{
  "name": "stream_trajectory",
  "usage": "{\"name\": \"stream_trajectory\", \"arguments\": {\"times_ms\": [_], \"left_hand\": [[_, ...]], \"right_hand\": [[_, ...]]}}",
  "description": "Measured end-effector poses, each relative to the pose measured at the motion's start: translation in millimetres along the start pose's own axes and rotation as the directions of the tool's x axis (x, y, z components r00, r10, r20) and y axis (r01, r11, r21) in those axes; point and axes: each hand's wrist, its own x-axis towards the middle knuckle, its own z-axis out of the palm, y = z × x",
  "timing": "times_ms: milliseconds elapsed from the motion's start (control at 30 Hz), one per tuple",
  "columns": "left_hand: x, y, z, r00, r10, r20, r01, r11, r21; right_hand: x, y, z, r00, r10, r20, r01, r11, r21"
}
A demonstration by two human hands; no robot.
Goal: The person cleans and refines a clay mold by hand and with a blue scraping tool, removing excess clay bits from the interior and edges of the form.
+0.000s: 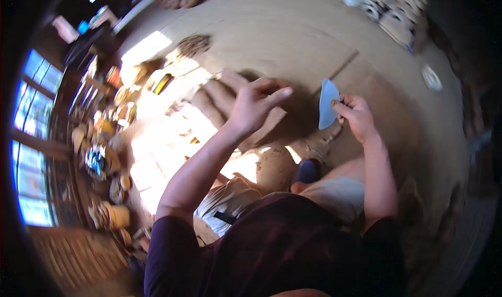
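My right hand (356, 117) pinches a thin, pale blue half-moon scraper (328, 105) by its straighter side, between thumb and fingers. The scraper is held up in the air, its curved edge turned to the left. My left hand (255, 107) is raised to the left of it, with thumb and fingers apart and nothing visible between them. Below and behind that hand lie thick brown clay-like lumps (212, 99) on the floor, partly hidden by the hand and forearm. The scraper and my left hand do not touch.
A thin stick (346, 64) lies beyond the scraper. Pots and jars (116, 216) crowd the left side below bright windows (32, 184). A dark heap of twigs (194, 45) is farther off. White bags (392, 15) lie at the far right, near a pale ring-shaped thing (432, 78).
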Motion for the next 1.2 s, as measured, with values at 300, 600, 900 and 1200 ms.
{"name": "stream_trajectory", "arguments": {"times_ms": [300,600,900,1200], "left_hand": [[-22.8,-63.7,-52.5,0.95,-0.223,-0.218,0.14,0.93,-0.341],[-41.8,-263.7,-236.0,0.367,-0.426,-0.827,0.357,0.885,-0.297],[-30.7,-323.5,-236.6,0.528,-0.622,-0.578,0.403,0.783,-0.473],[-10.8,-336.5,-228.8,0.463,-0.53,-0.71,0.174,0.84,-0.514]], "right_hand": [[73.4,-14.9,156.2,0.973,-0.112,0.203,0.1,0.992,0.073],[145.4,10.2,260.0,0.891,0.252,0.377,-0.243,0.967,-0.071],[289.3,75.6,380.1,0.894,0.258,0.366,-0.034,0.855,-0.518],[372.9,122.9,429.6,0.91,-0.028,0.414,0.375,0.483,-0.791]]}}
